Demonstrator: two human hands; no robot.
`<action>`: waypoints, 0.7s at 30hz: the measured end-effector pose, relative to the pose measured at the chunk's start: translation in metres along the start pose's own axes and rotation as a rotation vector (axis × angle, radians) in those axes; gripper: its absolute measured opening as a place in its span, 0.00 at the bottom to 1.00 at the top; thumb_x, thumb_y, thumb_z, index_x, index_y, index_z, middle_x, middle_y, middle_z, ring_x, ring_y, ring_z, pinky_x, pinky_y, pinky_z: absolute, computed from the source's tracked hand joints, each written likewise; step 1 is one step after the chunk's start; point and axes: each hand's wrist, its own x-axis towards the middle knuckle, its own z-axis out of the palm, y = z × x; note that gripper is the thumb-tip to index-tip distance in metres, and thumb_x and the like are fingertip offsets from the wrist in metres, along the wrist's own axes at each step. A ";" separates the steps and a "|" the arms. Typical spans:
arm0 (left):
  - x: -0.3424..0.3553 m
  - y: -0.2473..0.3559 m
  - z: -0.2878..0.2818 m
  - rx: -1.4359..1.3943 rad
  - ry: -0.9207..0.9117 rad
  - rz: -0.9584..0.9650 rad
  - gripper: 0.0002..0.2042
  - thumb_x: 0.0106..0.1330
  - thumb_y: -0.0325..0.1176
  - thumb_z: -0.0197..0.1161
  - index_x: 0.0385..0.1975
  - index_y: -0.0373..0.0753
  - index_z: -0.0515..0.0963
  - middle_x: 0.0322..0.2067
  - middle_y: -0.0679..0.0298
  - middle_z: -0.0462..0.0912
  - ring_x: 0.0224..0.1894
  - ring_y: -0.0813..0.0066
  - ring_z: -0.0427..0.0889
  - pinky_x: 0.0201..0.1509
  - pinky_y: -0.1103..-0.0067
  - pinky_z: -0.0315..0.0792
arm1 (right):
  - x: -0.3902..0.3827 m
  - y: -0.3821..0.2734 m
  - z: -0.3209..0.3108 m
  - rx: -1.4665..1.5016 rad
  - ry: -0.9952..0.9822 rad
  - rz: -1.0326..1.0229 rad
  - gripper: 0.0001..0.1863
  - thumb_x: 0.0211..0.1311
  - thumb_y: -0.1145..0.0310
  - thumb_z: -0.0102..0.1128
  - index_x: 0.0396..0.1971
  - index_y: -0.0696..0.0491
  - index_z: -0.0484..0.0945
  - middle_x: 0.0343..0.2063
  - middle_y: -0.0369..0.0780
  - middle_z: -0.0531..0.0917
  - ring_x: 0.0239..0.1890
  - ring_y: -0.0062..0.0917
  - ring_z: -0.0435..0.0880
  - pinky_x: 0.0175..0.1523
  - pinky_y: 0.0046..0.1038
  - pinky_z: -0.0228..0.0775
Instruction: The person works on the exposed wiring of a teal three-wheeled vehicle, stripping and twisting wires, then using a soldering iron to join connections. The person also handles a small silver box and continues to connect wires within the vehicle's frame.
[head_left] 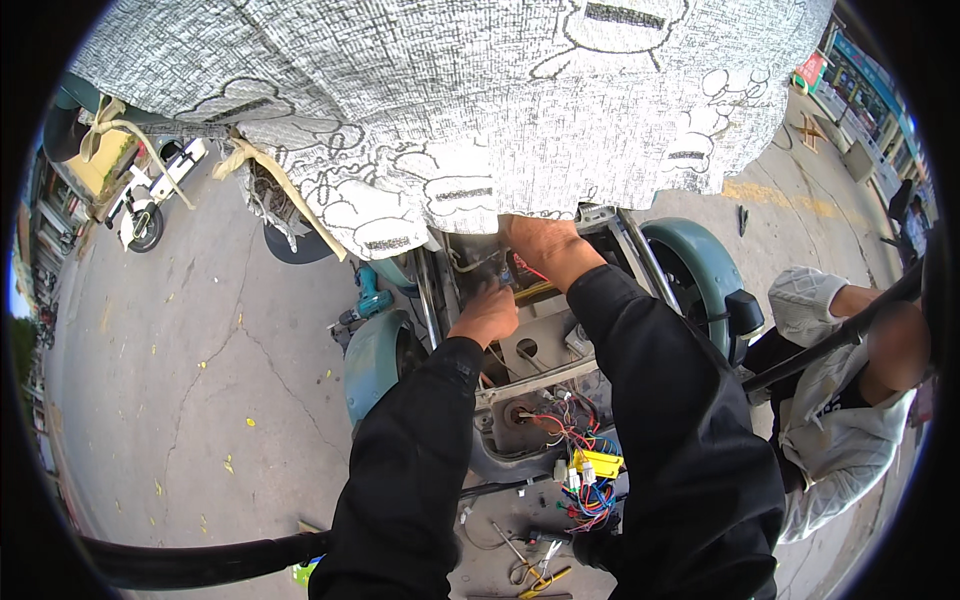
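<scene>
My left hand (487, 314) reaches into the open metal frame of a vehicle, its fingers curled together beside a small blue part (504, 277). What they grip, if anything, I cannot make out. Further in and to the right, my right hand (543, 246) goes under the edge of a white patterned quilted cover (420, 140), which hides its fingers. A red wire (531, 268) runs just below that hand. Between my forearms lies a tangle of coloured wires with a yellow connector block (597, 464).
Blue-green fenders (708, 262) flank the frame. A teal cordless drill (371, 294) stands beside the left one. Scissors (535, 562) and yellow-handled pliers (546, 583) lie at the bottom. A person in a light knit jacket (845, 450) is close on the right. A white scooter (146, 200) is parked far left.
</scene>
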 end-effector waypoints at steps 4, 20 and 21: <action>-0.002 -0.001 -0.002 -0.008 -0.012 0.038 0.28 0.78 0.40 0.58 0.74 0.31 0.68 0.81 0.45 0.58 0.82 0.48 0.58 0.84 0.62 0.58 | 0.004 0.000 -0.002 0.550 -0.109 -0.016 0.23 0.77 0.53 0.57 0.64 0.46 0.83 0.58 0.42 0.88 0.60 0.42 0.86 0.64 0.43 0.77; 0.020 -0.020 0.034 0.084 0.066 0.086 0.35 0.81 0.48 0.51 0.82 0.36 0.55 0.84 0.55 0.50 0.80 0.46 0.62 0.79 0.56 0.67 | 0.012 -0.016 0.027 0.357 0.190 0.076 0.25 0.78 0.58 0.51 0.69 0.50 0.78 0.69 0.45 0.80 0.72 0.40 0.76 0.75 0.49 0.65; 0.024 -0.021 0.037 0.144 0.092 0.089 0.36 0.81 0.48 0.51 0.83 0.37 0.54 0.84 0.56 0.50 0.80 0.45 0.62 0.78 0.55 0.67 | 0.012 -0.016 0.026 0.652 0.134 0.053 0.25 0.78 0.57 0.50 0.68 0.50 0.79 0.69 0.46 0.80 0.72 0.39 0.76 0.75 0.48 0.65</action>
